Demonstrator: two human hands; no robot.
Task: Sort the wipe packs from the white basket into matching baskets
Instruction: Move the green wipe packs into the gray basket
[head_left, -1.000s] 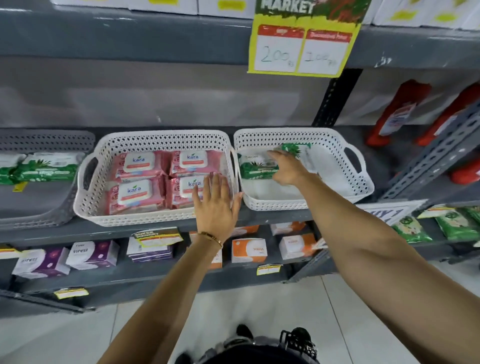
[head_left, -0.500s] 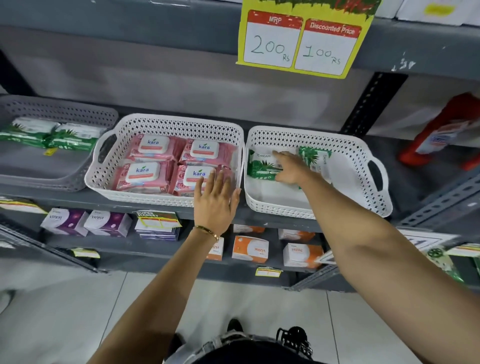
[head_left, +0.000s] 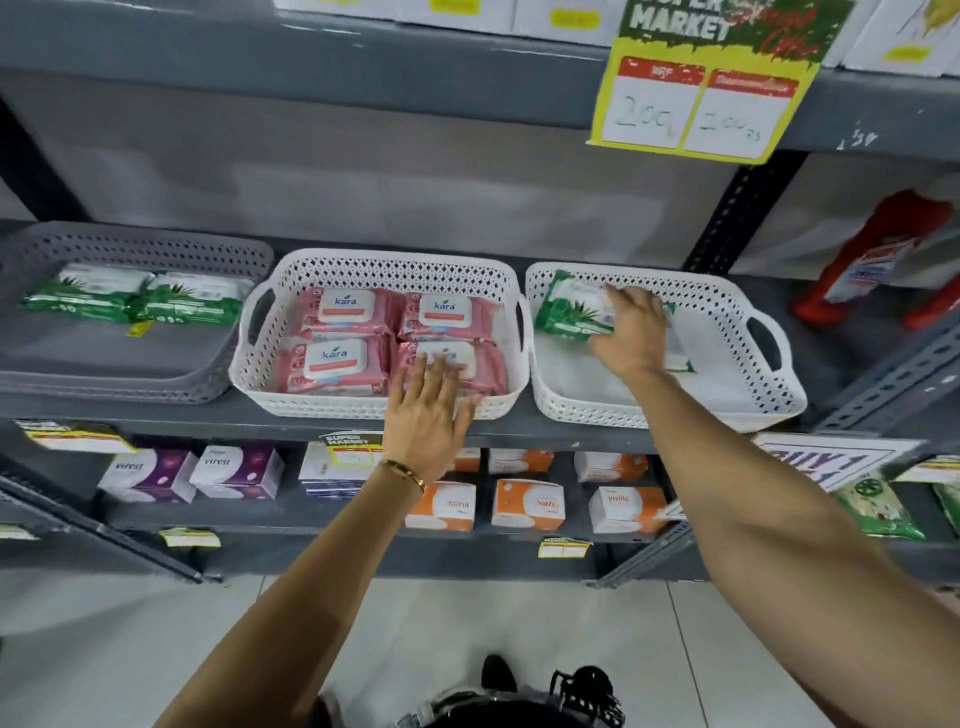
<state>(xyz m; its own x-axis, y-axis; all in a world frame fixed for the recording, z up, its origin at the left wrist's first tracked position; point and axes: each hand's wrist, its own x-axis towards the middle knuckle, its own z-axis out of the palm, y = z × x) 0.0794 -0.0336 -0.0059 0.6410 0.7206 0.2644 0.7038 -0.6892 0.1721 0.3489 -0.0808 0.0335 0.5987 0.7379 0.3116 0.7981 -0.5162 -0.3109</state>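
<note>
Three baskets stand side by side on a grey shelf. The right white basket holds green wipe packs. My right hand reaches into it, fingers curled over a green pack, and partly hides a second one. The middle white basket holds several pink Kara packs. My left hand lies flat and open on its front rim, fingertips over the front right pink pack. The grey basket on the left holds two green packs.
A lower shelf carries purple boxes and orange boxes. Red bottles lie at the right beyond a dark shelf upright. A yellow price sign hangs from the shelf above. Tiled floor lies below.
My right hand has slid left and closed over the green packs in the right basket. My left hand stays on the middle basket's front rim. The view has shifted slightly.
</note>
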